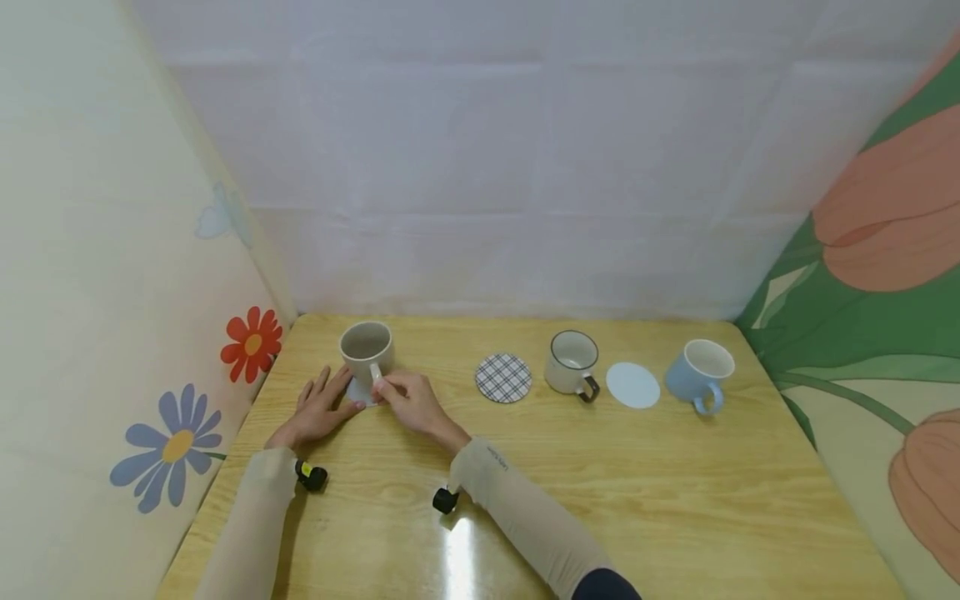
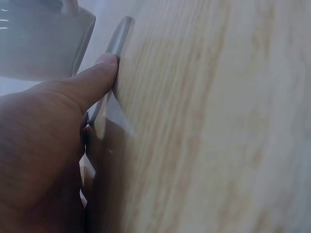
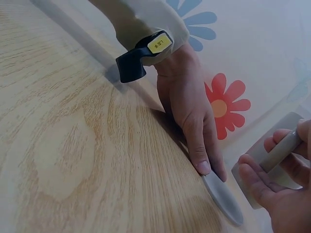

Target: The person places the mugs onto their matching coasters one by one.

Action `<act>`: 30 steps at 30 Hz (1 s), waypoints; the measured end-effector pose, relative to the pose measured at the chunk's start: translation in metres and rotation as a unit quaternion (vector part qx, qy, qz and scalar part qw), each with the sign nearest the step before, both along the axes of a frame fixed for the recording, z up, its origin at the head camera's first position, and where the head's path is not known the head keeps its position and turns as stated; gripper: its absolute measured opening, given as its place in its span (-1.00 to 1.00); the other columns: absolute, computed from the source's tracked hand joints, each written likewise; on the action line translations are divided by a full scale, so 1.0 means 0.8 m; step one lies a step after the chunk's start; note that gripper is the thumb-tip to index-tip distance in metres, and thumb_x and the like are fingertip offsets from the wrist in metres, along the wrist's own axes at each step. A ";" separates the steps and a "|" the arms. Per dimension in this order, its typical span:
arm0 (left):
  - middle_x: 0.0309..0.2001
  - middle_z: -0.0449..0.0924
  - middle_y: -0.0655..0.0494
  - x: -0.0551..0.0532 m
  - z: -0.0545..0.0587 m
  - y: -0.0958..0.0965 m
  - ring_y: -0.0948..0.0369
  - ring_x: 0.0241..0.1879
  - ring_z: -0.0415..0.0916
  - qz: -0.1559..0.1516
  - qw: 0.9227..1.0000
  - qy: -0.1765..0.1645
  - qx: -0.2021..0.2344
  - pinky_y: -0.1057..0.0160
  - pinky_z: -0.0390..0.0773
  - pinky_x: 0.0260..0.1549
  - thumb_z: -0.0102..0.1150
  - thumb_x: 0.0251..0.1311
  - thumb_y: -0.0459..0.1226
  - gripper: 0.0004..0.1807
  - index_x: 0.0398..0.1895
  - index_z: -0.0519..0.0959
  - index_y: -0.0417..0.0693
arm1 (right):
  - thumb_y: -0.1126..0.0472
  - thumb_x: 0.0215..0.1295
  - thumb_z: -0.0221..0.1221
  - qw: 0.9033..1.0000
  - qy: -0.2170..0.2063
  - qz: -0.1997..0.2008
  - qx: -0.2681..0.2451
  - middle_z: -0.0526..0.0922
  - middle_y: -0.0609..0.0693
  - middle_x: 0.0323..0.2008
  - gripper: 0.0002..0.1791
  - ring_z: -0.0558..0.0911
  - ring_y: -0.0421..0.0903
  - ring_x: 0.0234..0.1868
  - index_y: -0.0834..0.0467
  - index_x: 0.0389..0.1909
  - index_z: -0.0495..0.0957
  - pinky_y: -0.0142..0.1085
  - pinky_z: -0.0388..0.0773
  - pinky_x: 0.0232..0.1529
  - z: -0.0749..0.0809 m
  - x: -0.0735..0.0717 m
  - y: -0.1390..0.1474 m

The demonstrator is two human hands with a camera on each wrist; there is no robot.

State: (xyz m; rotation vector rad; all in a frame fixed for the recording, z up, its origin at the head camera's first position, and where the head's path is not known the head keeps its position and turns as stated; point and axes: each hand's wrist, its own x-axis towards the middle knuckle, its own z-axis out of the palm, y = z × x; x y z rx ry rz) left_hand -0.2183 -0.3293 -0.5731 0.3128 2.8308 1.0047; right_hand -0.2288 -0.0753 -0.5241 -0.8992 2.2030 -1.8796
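Note:
In the head view, a grey-beige mug (image 1: 360,357) is over the back part of a pale round coaster (image 1: 363,396) at the table's left. My right hand (image 1: 415,407) pinches the mug's handle between thumb and fingers. In the right wrist view, the mug (image 3: 252,187) appears above the coaster (image 3: 224,201); whether its base touches cannot be told. My left hand (image 1: 317,411) lies on the table with straight, spread fingers. Its thumb (image 2: 97,80) touches the coaster's edge (image 2: 119,36) in the left wrist view.
Rightward along the wooden table (image 1: 637,500) lie a checked coaster (image 1: 503,378), a white mug with dark rim and handle (image 1: 566,371), a white coaster (image 1: 633,385) and a light-blue mug (image 1: 686,379). A white cloth wall (image 1: 487,208) stands behind; flower-printed walls flank both sides.

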 end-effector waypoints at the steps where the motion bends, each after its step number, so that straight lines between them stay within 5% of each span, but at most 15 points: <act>1: 0.76 -0.18 -0.17 0.000 0.000 0.000 -0.33 0.70 -0.51 -0.001 1.000 0.001 0.002 -0.45 -0.54 0.56 0.12 0.53 0.17 -0.08 0.75 0.04 -0.02 | 0.28 0.64 0.12 1.000 0.000 0.001 -0.001 0.78 0.29 -0.18 -0.67 0.80 0.18 -0.12 0.43 -0.23 0.74 -0.05 0.81 0.00 0.000 0.000 -0.001; 13: 0.75 -0.13 -0.20 -0.003 0.002 0.001 -0.31 0.71 -0.50 0.002 1.000 0.002 0.013 -0.43 -0.55 0.57 0.16 0.51 0.17 -0.08 0.76 0.04 0.10 | 0.26 0.62 0.14 1.000 0.016 -0.005 0.013 0.78 0.22 -0.21 -0.68 0.77 0.05 -0.16 0.36 -0.26 0.76 -0.47 0.69 -0.10 -0.004 -0.003 -0.002; 20: 0.75 -0.14 -0.20 -0.002 0.003 0.002 -0.27 0.72 -0.52 0.010 1.000 -0.016 0.001 -0.39 -0.56 0.59 0.15 0.53 0.15 -0.08 0.76 0.03 0.04 | 0.29 0.60 0.16 0.999 0.035 -0.007 0.015 0.79 0.20 -0.26 -0.70 0.66 -0.24 -0.26 0.33 -0.30 0.78 -0.48 0.66 -0.15 -0.013 -0.003 -0.004; 30: 0.75 -0.15 -0.22 -0.002 0.002 0.002 -0.28 0.72 -0.53 0.014 1.000 -0.027 -0.006 -0.39 -0.56 0.59 0.15 0.53 0.14 -0.07 0.75 0.03 -0.04 | 0.29 0.59 0.17 0.999 0.035 -0.007 0.021 0.79 0.21 -0.26 -0.72 0.57 -0.36 -0.27 0.35 -0.26 0.78 -0.48 0.59 -0.12 -0.015 -0.001 -0.004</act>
